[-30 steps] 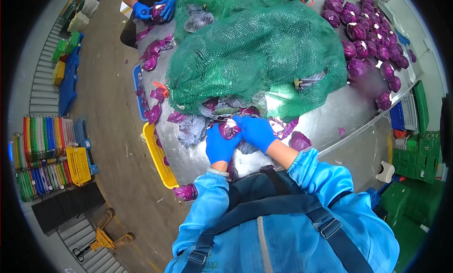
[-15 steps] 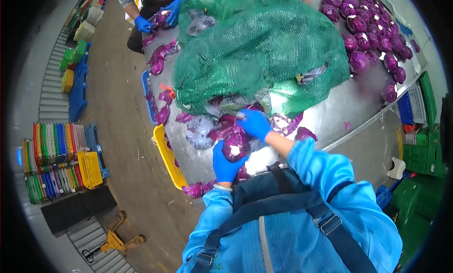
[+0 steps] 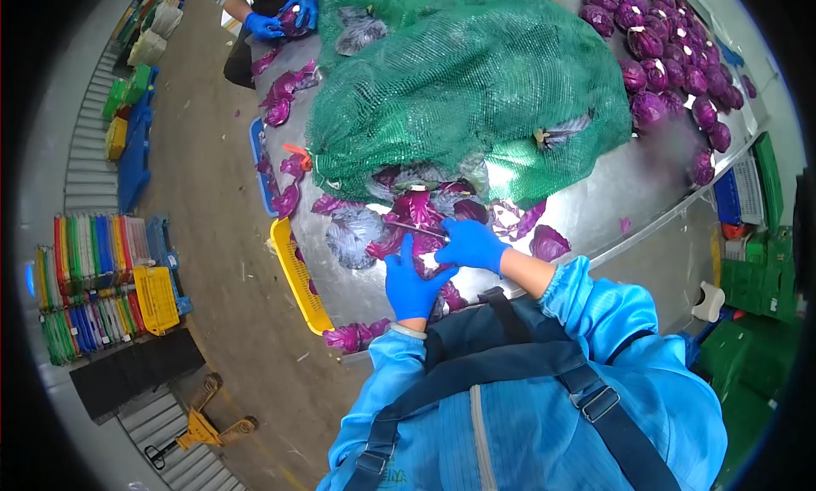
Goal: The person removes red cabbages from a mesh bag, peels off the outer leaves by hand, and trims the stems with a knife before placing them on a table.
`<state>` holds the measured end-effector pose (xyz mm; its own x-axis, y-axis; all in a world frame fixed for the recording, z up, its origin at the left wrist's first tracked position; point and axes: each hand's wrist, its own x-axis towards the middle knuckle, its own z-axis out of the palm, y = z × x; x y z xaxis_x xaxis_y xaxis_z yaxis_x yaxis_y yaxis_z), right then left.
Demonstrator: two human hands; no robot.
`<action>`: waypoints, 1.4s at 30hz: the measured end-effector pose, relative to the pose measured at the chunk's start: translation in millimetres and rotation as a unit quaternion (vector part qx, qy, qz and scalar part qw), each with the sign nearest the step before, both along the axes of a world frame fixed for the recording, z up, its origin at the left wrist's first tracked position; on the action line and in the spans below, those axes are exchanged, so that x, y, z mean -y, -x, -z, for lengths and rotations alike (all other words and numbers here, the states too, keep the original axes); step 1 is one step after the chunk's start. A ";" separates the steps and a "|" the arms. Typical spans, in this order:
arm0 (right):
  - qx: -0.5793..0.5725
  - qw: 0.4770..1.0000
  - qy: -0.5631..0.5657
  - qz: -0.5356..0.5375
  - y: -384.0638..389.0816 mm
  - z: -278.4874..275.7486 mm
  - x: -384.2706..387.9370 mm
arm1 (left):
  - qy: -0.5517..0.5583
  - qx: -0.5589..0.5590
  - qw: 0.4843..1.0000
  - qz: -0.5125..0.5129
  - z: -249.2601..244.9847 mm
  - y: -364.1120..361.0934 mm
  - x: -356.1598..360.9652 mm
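Observation:
My left hand [image 3: 411, 289], in a blue glove, cups a red cabbage [image 3: 428, 263] from the near side, its thumb and forefinger spread around it. Gripped in my gloved right hand [image 3: 474, 246] is a knife [image 3: 416, 229], whose thin blade points left across the far side of the cabbage. Much of this cabbage is hidden by my hands. Loose purple leaves [image 3: 415, 209] lie just beyond the blade. A greyish outer leaf [image 3: 355, 236] rests to the left, and another purple leaf [image 3: 549, 244] to the right.
A green mesh sack [image 3: 476, 92] with cabbages inside covers the middle of the metal table [image 3: 586, 211]. Many trimmed red cabbages [image 3: 648, 110] sit at the far right. A yellow crate [image 3: 297, 279] stands at the left edge. Across the table, another person's gloved hands [image 3: 299, 7] hold a cabbage.
My right hand has moved slightly right and nearer me, and the knife blade now shows clearly. My left hand's forefinger now extends upward. The cabbage is more covered by my hands.

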<state>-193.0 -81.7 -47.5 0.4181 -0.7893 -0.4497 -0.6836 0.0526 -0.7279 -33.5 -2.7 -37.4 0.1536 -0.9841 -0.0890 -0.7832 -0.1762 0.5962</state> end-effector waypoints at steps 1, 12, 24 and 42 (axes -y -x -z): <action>-0.011 1.000 0.012 0.001 0.2 1.4 0.4 | 0.012 0.012 1.000 0.005 0.0 1.7 0.3; 0.042 0.995 0.036 0.081 8.7 18.2 -10.4 | 0.003 -0.104 0.994 0.013 12.9 -25.5 -8.4; -0.037 0.992 0.116 0.039 1.9 37.1 -13.0 | -0.042 -0.219 0.975 -0.010 36.9 -29.7 -3.9; 0.119 0.968 0.222 0.014 25.8 -26.9 0.6 | -0.018 -0.409 0.912 0.010 -16.7 -56.1 2.9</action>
<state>-218.8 -82.3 -20.6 0.4432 -0.8954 0.0436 -0.4964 -0.2857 -0.8197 22.6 -5.6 -20.7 0.0027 -0.9801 -0.1987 -0.0824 -0.1983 0.9767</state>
